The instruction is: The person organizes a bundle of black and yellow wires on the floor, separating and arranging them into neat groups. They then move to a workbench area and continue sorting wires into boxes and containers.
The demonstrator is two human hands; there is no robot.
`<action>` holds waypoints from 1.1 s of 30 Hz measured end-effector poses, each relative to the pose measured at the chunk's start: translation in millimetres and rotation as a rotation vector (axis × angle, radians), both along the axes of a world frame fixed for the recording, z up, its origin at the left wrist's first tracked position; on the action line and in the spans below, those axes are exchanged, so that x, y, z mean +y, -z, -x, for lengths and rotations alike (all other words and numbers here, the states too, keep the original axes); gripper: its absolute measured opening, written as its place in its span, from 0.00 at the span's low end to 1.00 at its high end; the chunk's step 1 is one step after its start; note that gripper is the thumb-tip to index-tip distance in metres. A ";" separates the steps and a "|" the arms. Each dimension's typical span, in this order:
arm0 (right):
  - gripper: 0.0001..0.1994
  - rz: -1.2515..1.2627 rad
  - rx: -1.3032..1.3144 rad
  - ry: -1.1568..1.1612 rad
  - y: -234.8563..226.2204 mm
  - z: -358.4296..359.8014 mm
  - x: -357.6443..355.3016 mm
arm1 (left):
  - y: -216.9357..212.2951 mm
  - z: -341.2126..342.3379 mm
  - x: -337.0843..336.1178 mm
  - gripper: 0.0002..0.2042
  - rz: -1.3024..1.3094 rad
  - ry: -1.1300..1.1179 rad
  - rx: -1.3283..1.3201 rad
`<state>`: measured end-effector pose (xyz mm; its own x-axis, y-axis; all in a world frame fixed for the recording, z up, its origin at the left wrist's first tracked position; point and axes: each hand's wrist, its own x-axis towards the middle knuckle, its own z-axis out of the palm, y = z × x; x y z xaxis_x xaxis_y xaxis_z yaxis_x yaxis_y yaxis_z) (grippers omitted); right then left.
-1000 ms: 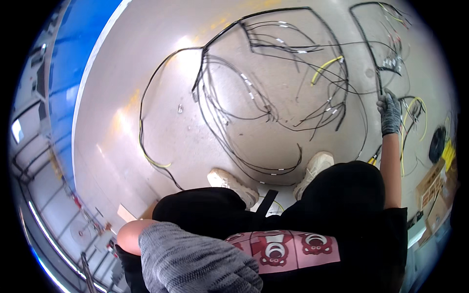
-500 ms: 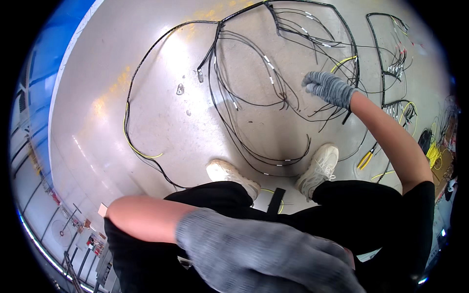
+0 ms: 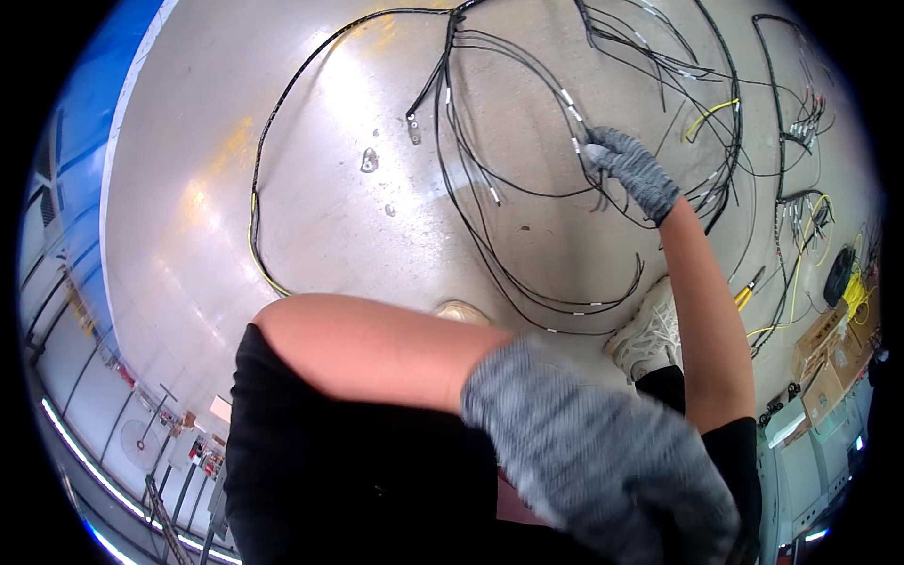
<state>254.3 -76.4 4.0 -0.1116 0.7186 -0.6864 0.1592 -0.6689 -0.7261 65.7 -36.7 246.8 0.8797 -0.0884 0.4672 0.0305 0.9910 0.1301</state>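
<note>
My right hand (image 3: 633,169), in a grey knit glove, is closed around a few thin black cables (image 3: 537,71) with white label sleeves, just above the floor. These branch from a thick black wiring harness (image 3: 348,30) that lies in wide loops. Close to my body, my left hand (image 3: 603,452), gloved the same way, reaches across from the left. It is blurred, with its fingers hidden or smeared. A flat pinkish thing (image 3: 518,504) shows partly beneath it; I cannot tell if the hand holds it.
Another harness (image 3: 777,113) with labelled branches lies on the right. Yellow-handled pliers (image 3: 749,290) rest near my right forearm. Farther right are a yellow wire coil (image 3: 855,294), a black coil (image 3: 838,275) and cardboard boxes (image 3: 824,377). My shoes (image 3: 650,334) stand by the loops.
My right hand has moved from beside the labelled cables onto them and closed around them. My left hand has shifted right, still in front of my body. The view has tilted and moved.
</note>
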 end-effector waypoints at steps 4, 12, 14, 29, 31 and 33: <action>0.16 0.025 0.012 0.060 -4.2 -12.0 -0.5 | 75.8 31.1 39.7 0.14 -0.865 -0.497 0.637; 0.07 -0.547 -0.505 0.206 -65.1 54.5 29.8 | 269.5 155.9 69.0 0.14 -0.586 -1.008 1.569; 0.09 -0.598 -0.370 0.018 -49.0 82.2 33.8 | 260.6 128.2 62.1 0.15 -0.550 -0.907 1.619; 0.10 0.107 0.041 0.111 0.6 123.8 66.1 | 245.9 98.1 42.7 0.12 -0.859 -0.730 1.650; 0.10 0.063 0.035 0.100 -3.8 122.4 64.6 | 244.5 98.1 38.5 0.12 -0.787 -0.825 1.601; 0.09 0.040 0.061 0.113 -3.3 121.7 65.0 | 240.9 98.4 38.3 0.09 -0.732 -0.819 1.600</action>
<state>132.5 -11.3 7.3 -0.0740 0.7013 -0.7090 0.0373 -0.7085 -0.7047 -32.7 1.6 5.9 0.3098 0.7256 -0.6145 0.1531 0.5998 0.7854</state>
